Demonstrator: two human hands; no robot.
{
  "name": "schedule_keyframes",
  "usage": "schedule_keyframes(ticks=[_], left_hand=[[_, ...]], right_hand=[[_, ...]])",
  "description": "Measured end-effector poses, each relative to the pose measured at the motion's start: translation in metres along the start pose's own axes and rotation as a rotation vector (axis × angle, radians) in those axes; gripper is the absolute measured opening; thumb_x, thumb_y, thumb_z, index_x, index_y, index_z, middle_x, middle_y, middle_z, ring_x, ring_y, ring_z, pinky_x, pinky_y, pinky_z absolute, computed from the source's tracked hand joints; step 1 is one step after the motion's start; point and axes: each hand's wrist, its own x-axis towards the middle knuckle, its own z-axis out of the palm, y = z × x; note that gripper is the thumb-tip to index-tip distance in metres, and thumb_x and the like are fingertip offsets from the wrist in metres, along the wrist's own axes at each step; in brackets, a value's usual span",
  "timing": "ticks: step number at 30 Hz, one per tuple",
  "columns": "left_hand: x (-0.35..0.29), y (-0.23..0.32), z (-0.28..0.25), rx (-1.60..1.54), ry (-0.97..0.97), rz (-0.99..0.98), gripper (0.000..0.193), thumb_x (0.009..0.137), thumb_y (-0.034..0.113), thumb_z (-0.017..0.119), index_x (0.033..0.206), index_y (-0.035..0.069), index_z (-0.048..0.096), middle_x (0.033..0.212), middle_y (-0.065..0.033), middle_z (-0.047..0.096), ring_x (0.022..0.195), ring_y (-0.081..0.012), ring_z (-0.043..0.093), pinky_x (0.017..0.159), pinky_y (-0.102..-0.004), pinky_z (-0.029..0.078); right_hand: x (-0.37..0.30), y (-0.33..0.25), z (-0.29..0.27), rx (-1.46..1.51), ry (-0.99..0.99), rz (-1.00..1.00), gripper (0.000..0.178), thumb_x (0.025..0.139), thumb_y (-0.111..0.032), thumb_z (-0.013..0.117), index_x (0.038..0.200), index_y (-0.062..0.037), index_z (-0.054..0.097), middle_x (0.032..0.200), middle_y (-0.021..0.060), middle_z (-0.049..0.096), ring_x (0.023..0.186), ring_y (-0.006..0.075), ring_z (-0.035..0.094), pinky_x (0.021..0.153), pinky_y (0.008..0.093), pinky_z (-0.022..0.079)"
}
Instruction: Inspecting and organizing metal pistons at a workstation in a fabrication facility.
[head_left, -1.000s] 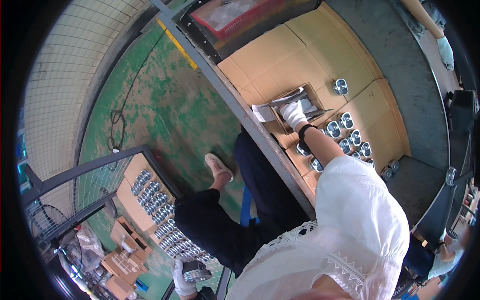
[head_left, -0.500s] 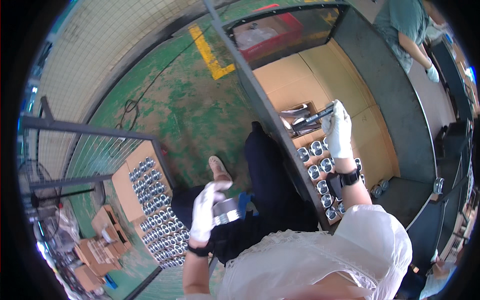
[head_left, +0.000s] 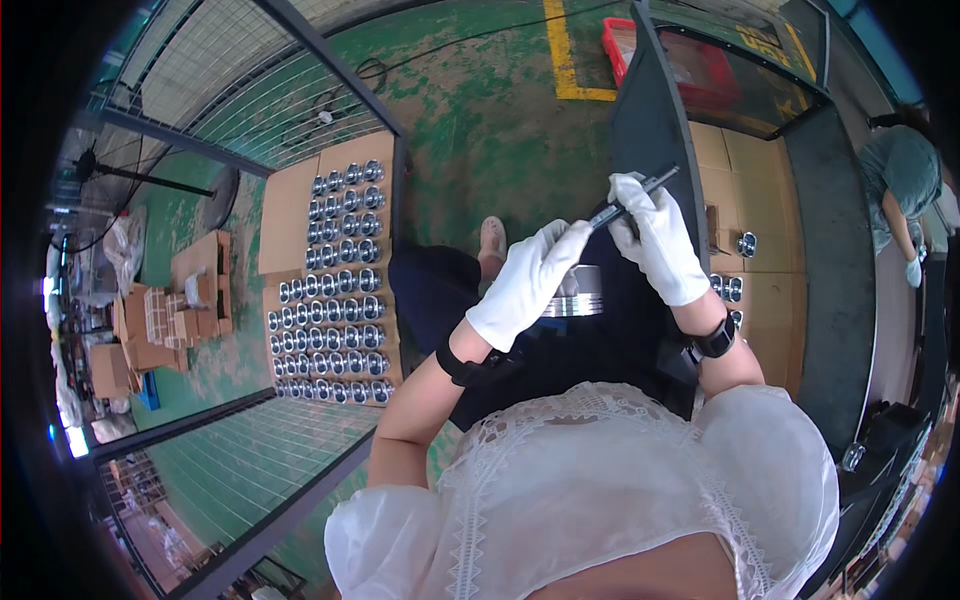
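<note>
Metal piston (head_left: 582, 288) held in left hand (head_left: 530, 285), its left side hidden by hand. Above piston, right hand (head_left: 655, 235) grips slim dark tool (head_left: 658, 181), lower end obscured by left fingers. Right of piston, cardboard-lined worktop (head_left: 840, 250), partly blocked by right forearm (head_left: 728, 368). Beyond piston, worn green floor (head_left: 450, 150).

The right hand (head_left: 656, 240) has carried the dark tool (head_left: 656, 182) inward; the left hand (head_left: 530, 278) has brought the piston (head_left: 582, 292) nearer it.
</note>
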Motion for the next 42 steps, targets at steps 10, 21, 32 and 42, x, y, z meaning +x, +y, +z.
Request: schedule_keyframes(ticks=[10,21,32,42], left_hand=[[-0.034,-0.023,-0.020,-0.475,-0.184,0.124,0.032,0.103,0.038,0.042,0.094,0.009,0.051,0.075,0.0043,0.047,0.066,-0.0056,0.047,0.063,-0.0212,0.039],[-0.039,-0.037,-0.043,-0.252,0.096,-0.004,0.041,0.103,0.046,0.038,0.077,0.014,0.043,0.069,0.0048,0.041,0.059,-0.0051,0.041,0.056,-0.0233,0.036],[-0.027,-0.011,-0.041,-0.098,0.174,0.099,0.036,0.103,0.042,0.040,0.086,0.011,0.045,0.071,0.0033,0.041,0.061,-0.0057,0.043,0.058,-0.0249,0.037],[0.035,-0.084,-0.097,0.973,-0.069,0.376,0.046,0.100,0.012,0.038,0.145,0.009,0.032,0.127,-0.0229,0.055,0.119,-0.0373,0.053,0.101,-0.0408,0.043]], right_hand=[[-0.020,-0.010,0.030,0.027,-0.160,-0.194,0.022,0.095,-0.024,0.060,0.082,-0.0080,0.051,0.067,-0.0040,0.047,0.048,0.0027,0.040,0.043,0.0194,0.030],[-0.053,-0.041,-0.006,-0.408,-0.053,-0.806,0.008,0.084,-0.008,0.063,0.087,-0.0029,0.058,0.074,0.0061,0.060,0.060,0.0147,0.055,0.054,0.0271,0.045],[-0.052,0.006,0.019,-0.470,-0.366,-0.778,0.008,0.079,-0.004,0.062,0.083,-0.0056,0.055,0.070,0.0081,0.061,0.052,0.0260,0.057,0.049,0.0348,0.044],[-0.047,0.007,-0.020,0.091,-0.144,-0.179,0.012,0.092,-0.006,0.061,0.101,0.0014,0.065,0.083,0.0015,0.064,0.065,0.0062,0.057,0.061,0.0218,0.048]])
